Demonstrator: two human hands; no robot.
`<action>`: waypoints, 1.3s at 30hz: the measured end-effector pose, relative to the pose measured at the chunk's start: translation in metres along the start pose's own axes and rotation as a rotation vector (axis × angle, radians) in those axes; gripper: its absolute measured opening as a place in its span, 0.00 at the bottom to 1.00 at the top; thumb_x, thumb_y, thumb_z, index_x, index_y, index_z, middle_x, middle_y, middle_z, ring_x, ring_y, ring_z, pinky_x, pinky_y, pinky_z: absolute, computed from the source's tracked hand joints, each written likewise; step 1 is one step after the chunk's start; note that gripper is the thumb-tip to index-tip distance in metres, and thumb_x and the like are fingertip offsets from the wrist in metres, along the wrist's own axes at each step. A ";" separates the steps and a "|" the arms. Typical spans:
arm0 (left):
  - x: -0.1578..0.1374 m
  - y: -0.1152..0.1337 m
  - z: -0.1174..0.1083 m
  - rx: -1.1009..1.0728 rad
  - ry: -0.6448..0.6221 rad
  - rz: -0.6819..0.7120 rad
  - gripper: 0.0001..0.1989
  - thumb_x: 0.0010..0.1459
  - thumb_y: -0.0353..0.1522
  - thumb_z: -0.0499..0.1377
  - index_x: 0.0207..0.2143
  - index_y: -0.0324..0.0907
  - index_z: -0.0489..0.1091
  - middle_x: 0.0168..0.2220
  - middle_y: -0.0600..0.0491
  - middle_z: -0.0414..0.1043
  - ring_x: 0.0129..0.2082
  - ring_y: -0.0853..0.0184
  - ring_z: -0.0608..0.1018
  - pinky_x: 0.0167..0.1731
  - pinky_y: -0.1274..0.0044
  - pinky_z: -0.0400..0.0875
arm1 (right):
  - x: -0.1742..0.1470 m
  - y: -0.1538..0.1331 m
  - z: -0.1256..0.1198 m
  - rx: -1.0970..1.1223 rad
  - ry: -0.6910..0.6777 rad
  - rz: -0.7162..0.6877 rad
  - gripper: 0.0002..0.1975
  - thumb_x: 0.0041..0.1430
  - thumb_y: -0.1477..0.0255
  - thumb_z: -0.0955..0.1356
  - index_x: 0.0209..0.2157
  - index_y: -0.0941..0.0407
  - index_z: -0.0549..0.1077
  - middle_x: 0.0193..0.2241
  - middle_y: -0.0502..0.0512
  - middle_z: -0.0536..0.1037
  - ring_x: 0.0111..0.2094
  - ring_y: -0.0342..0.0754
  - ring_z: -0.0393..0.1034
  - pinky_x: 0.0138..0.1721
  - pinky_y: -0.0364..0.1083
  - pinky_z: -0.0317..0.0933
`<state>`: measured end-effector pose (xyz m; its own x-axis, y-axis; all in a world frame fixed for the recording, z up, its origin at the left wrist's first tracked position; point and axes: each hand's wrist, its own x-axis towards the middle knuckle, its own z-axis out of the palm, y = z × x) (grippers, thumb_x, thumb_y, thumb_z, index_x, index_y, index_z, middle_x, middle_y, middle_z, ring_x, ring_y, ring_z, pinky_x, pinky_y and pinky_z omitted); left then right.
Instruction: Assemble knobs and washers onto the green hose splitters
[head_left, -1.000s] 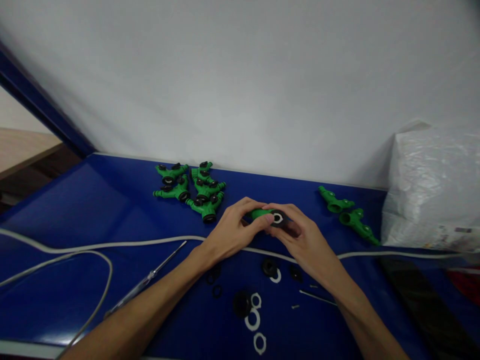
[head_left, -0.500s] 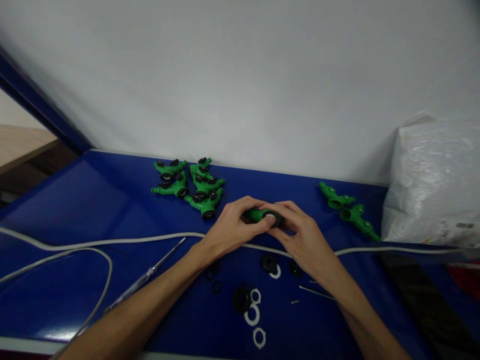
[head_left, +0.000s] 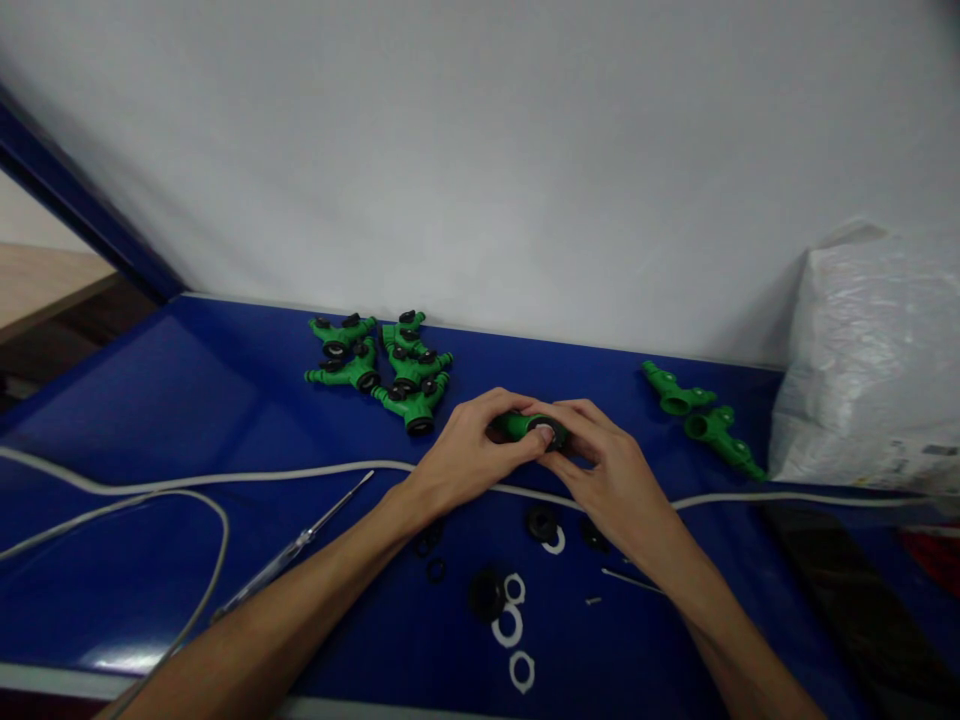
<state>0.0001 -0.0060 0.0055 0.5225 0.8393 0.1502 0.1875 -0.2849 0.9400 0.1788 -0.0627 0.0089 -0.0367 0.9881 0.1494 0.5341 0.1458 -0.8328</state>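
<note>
Both of my hands hold a green Y-shaped hose connector (head_left: 514, 426) above the middle of the blue table. My left hand (head_left: 480, 435) wraps its left side, with the thumb pressed on the white ring at the connector's black-collared mouth. Around that black collar, my right hand (head_left: 596, 445) closes its fingers from the right. Much of the connector is hidden by my fingers. Below my hands lie black threaded collars (head_left: 541, 522), several white rings (head_left: 508, 626) and small black O-rings (head_left: 436, 570).
Several green connectors with black valves (head_left: 409, 402) are grouped at the back left. Two bare green connector bodies (head_left: 718, 441) lie at the right, beside a plastic-wrapped package (head_left: 862, 370). A screwdriver (head_left: 304, 540), a white cable (head_left: 247, 478) and a small screw (head_left: 593, 601) are on the table.
My hands keep the same hold on the connector, with hardly any movement of the fingers. The whole view has shifted very slightly.
</note>
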 end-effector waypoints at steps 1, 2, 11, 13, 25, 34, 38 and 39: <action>0.000 0.000 0.000 0.003 0.002 0.003 0.15 0.62 0.40 0.62 0.46 0.41 0.78 0.43 0.50 0.78 0.45 0.62 0.79 0.43 0.74 0.73 | 0.000 0.000 0.000 -0.004 0.005 -0.005 0.18 0.63 0.68 0.72 0.54 0.47 0.79 0.47 0.56 0.74 0.47 0.53 0.74 0.50 0.54 0.71; 0.000 -0.001 0.001 0.006 0.003 0.006 0.15 0.62 0.40 0.62 0.46 0.41 0.78 0.43 0.50 0.78 0.45 0.62 0.79 0.43 0.74 0.73 | 0.000 0.001 0.001 -0.008 0.011 -0.010 0.18 0.63 0.68 0.72 0.54 0.47 0.79 0.47 0.56 0.74 0.47 0.53 0.74 0.49 0.53 0.71; -0.001 -0.001 0.004 0.040 0.040 0.017 0.12 0.62 0.37 0.62 0.45 0.41 0.77 0.42 0.51 0.78 0.43 0.64 0.78 0.44 0.74 0.70 | 0.000 -0.002 0.002 -0.076 0.040 -0.037 0.17 0.62 0.71 0.72 0.53 0.49 0.80 0.45 0.55 0.76 0.43 0.51 0.75 0.45 0.49 0.70; -0.001 0.000 0.004 0.036 0.044 0.015 0.12 0.61 0.36 0.62 0.44 0.40 0.77 0.42 0.51 0.78 0.43 0.64 0.78 0.45 0.73 0.70 | 0.000 -0.001 0.003 -0.073 0.044 -0.039 0.17 0.62 0.70 0.72 0.53 0.49 0.80 0.45 0.56 0.76 0.44 0.52 0.75 0.45 0.50 0.71; 0.001 -0.002 0.001 -0.014 0.003 0.027 0.16 0.63 0.39 0.61 0.48 0.40 0.78 0.45 0.49 0.79 0.47 0.62 0.78 0.48 0.72 0.70 | 0.000 0.000 0.001 0.049 0.051 -0.009 0.16 0.62 0.66 0.73 0.52 0.46 0.80 0.48 0.55 0.75 0.47 0.53 0.75 0.50 0.53 0.72; -0.002 0.006 0.003 0.016 0.043 0.034 0.15 0.63 0.34 0.59 0.49 0.38 0.78 0.44 0.49 0.78 0.46 0.63 0.78 0.48 0.72 0.69 | -0.001 -0.002 0.005 -0.035 0.099 -0.039 0.15 0.62 0.70 0.71 0.51 0.48 0.80 0.46 0.56 0.75 0.46 0.53 0.75 0.48 0.54 0.73; -0.003 0.009 0.003 0.010 0.044 0.035 0.15 0.63 0.32 0.58 0.48 0.39 0.79 0.44 0.49 0.78 0.45 0.63 0.78 0.48 0.72 0.69 | -0.002 -0.004 0.005 -0.087 0.112 -0.053 0.16 0.62 0.72 0.71 0.51 0.49 0.80 0.46 0.56 0.75 0.45 0.53 0.75 0.46 0.52 0.72; -0.003 0.009 0.004 0.008 0.041 0.037 0.14 0.63 0.32 0.58 0.48 0.40 0.79 0.44 0.49 0.78 0.45 0.64 0.78 0.48 0.72 0.69 | -0.002 -0.005 0.005 -0.098 0.113 -0.055 0.16 0.62 0.73 0.71 0.51 0.50 0.80 0.46 0.56 0.75 0.45 0.53 0.75 0.45 0.52 0.72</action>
<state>0.0031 -0.0128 0.0121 0.4949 0.8463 0.1973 0.1754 -0.3196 0.9312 0.1722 -0.0653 0.0103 0.0238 0.9661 0.2571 0.6142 0.1888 -0.7662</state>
